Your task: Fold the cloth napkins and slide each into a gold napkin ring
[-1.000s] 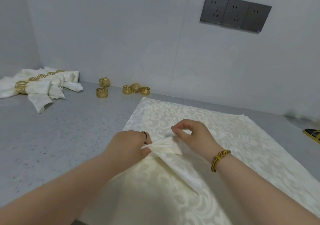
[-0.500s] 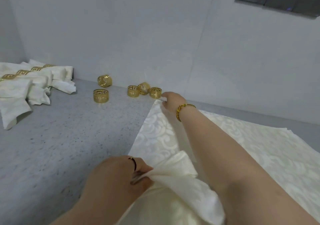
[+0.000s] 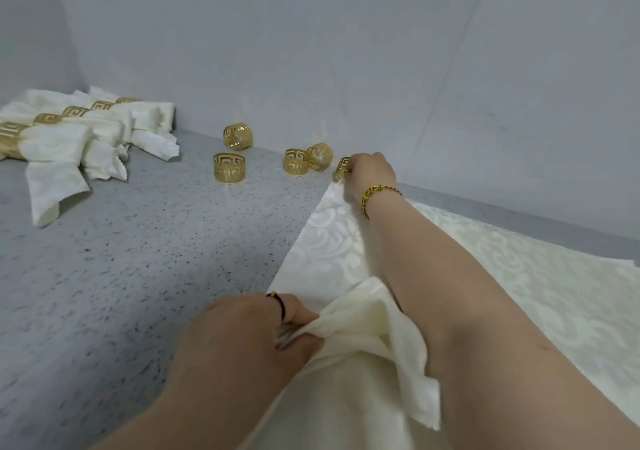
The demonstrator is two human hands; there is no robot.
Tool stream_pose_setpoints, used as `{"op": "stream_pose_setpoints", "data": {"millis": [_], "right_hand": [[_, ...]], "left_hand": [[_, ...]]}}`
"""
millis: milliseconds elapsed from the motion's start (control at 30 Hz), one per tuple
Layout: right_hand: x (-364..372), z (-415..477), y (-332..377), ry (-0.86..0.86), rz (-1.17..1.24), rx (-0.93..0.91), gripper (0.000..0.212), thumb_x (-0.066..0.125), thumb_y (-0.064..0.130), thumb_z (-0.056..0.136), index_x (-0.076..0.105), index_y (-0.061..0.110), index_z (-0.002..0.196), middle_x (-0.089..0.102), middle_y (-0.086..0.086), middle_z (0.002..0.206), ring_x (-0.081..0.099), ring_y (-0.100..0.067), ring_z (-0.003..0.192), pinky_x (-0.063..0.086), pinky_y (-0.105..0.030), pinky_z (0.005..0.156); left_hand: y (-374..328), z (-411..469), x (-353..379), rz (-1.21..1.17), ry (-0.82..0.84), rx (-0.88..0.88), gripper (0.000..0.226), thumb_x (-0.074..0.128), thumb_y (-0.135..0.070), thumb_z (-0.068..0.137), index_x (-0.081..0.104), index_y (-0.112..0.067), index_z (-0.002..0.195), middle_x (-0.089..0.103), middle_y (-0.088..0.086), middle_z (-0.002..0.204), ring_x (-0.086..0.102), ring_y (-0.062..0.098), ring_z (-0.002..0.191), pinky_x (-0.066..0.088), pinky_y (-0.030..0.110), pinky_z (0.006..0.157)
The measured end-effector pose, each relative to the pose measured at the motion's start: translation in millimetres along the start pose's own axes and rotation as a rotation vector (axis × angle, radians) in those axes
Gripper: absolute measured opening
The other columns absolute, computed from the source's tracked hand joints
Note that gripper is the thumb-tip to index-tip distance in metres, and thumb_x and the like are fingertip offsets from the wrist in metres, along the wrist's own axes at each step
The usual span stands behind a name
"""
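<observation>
The left hand [image 3: 242, 338] squeezes a soft, bunched-up cream napkin [image 3: 374, 314] down low. Well apart from it, the right hand [image 3: 370, 172] curls its fingers on a shiny round gold ring [image 3: 341, 169] by the wall. Four more rings [image 3: 229, 167] sit on the speckled grey counter [image 3: 121, 276]. Rolled napkins [image 3: 69, 134] in rings lie at the left.

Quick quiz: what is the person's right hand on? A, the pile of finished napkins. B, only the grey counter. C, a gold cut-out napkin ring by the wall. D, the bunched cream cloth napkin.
C: the right hand curls its fingers on a gold cut-out napkin ring beside the wall, while the left hand grips the bunched cream cloth napkin.
</observation>
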State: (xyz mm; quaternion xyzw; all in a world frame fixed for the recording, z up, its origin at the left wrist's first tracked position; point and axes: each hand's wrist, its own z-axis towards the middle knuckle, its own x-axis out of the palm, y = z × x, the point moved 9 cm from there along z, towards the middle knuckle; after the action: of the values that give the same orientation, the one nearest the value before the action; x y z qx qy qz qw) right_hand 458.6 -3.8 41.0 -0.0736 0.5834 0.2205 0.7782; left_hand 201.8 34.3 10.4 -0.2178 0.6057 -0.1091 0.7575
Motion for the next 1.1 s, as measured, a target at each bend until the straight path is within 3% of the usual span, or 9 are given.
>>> {"op": "stream_pose_setpoints", "data": {"millis": [167, 233, 367, 467, 633, 700, 767, 967, 1100], "right_hand": [[-47.6, -34.7, -17.5, -0.073, 0.044, -0.06, 0.025, 0.043, 0.013, 0.09, 0.065, 0.008, 0.101, 0.065, -0.009, 0.104, 0.044, -0.028, 0.112, 0.033, -0.033, 0.09], [-73.1, -60.8, -30.9, -0.117, 0.142, -0.05, 0.023, 0.046, 0.013, 0.09, 0.066, 0.004, 0.097, 0.066, -0.011, 0.101, 0.044, -0.029, 0.11, 0.034, -0.034, 0.09], [-121.8, -142.7, -57.8, -0.156, 0.317, -0.043, 0.013, 0.058, 0.011, 0.085, 0.069, 0.006, 0.08, 0.068, -0.01, 0.085, 0.055, -0.028, 0.098, 0.038, -0.028, 0.08], [-138.7, -216.1, -71.3, -0.085, 0.3, -0.044, 0.011, 0.064, 0.008, 0.081, 0.069, 0.012, 0.072, 0.059, 0.004, 0.068, 0.053, -0.021, 0.084, 0.03, -0.022, 0.071], [-129.6, -305.7, -85.1, 0.082, 0.136, -0.021, 0.008, 0.062, 0.017, 0.084, 0.069, 0.019, 0.08, 0.05, 0.015, 0.071, 0.037, -0.012, 0.088, 0.022, -0.019, 0.071], [-123.0, -322.4, -84.6, 0.141, 0.112, -0.028, 0.027, 0.06, 0.018, 0.085, 0.055, 0.033, 0.064, 0.043, 0.021, 0.069, 0.035, -0.011, 0.087, 0.025, -0.018, 0.068], [-116.9, -326.0, -90.1, 0.16, 0.143, -0.006, 0.038, 0.058, 0.014, 0.085, 0.042, 0.035, 0.058, 0.044, 0.018, 0.072, 0.038, -0.012, 0.088, 0.032, -0.011, 0.073], [-114.6, -315.8, -132.0, 0.151, 0.604, 0.249, 0.023, 0.058, 0.012, 0.087, 0.058, 0.021, 0.066, 0.063, 0.002, 0.09, 0.058, -0.013, 0.09, 0.042, -0.016, 0.071], [-109.3, -311.4, -143.7, 0.09, 0.557, 0.274, 0.025, 0.054, 0.012, 0.09, 0.053, 0.022, 0.067, 0.062, -0.003, 0.094, 0.056, -0.018, 0.094, 0.037, -0.024, 0.077]], "left_hand": [[-0.9, -12.7, -5.5, -0.12, -0.094, 0.021, 0.017, 0.053, -0.044, 0.085, 0.042, -0.047, 0.073, 0.038, -0.026, 0.066, 0.035, -0.008, 0.058, 0.026, 0.003, 0.056], [-0.6, -13.2, -7.2, -0.128, -0.107, 0.012, 0.003, 0.052, -0.044, 0.086, 0.05, -0.047, 0.086, 0.039, -0.026, 0.066, 0.036, -0.008, 0.059, 0.027, 0.003, 0.056], [-7.6, -18.2, -12.7, -0.113, -0.132, 0.054, 0.014, 0.053, -0.042, 0.087, 0.059, -0.043, 0.099, 0.051, -0.021, 0.074, 0.048, 0.002, 0.07, 0.033, 0.01, 0.06], [-15.8, -23.9, -20.4, -0.173, -0.143, 0.066, 0.007, 0.06, -0.034, 0.084, 0.057, -0.041, 0.083, 0.063, -0.014, 0.084, 0.059, 0.009, 0.084, 0.037, 0.013, 0.064], [-45.9, -45.3, -29.1, -0.201, -0.102, 0.112, 0.026, 0.064, -0.031, 0.083, 0.048, -0.043, 0.067, 0.062, -0.016, 0.083, 0.058, 0.008, 0.086, 0.043, 0.021, 0.072], [-55.4, -53.4, -29.2, -0.162, -0.095, 0.128, 0.019, 0.062, -0.031, 0.084, 0.052, -0.04, 0.071, 0.062, -0.014, 0.089, 0.058, 0.01, 0.091, 0.042, 0.023, 0.075], [-60.5, -58.2, -28.0, -0.102, -0.092, 0.135, 0.01, 0.061, -0.032, 0.084, 0.055, -0.038, 0.079, 0.059, -0.015, 0.091, 0.057, 0.01, 0.094, 0.041, 0.022, 0.076], [-59.9, -63.9, -6.6, 0.013, 0.016, 0.106, 0.022, 0.058, -0.031, 0.084, 0.047, -0.04, 0.068, 0.049, -0.022, 0.074, 0.048, 0.004, 0.081, 0.037, 0.018, 0.064], [-49.4, -64.2, -3.5, -0.124, 0.014, 0.064, 0.025, 0.064, -0.027, 0.081, 0.048, -0.038, 0.066, 0.055, -0.018, 0.077, 0.052, 0.008, 0.08, 0.038, 0.02, 0.066]]}}
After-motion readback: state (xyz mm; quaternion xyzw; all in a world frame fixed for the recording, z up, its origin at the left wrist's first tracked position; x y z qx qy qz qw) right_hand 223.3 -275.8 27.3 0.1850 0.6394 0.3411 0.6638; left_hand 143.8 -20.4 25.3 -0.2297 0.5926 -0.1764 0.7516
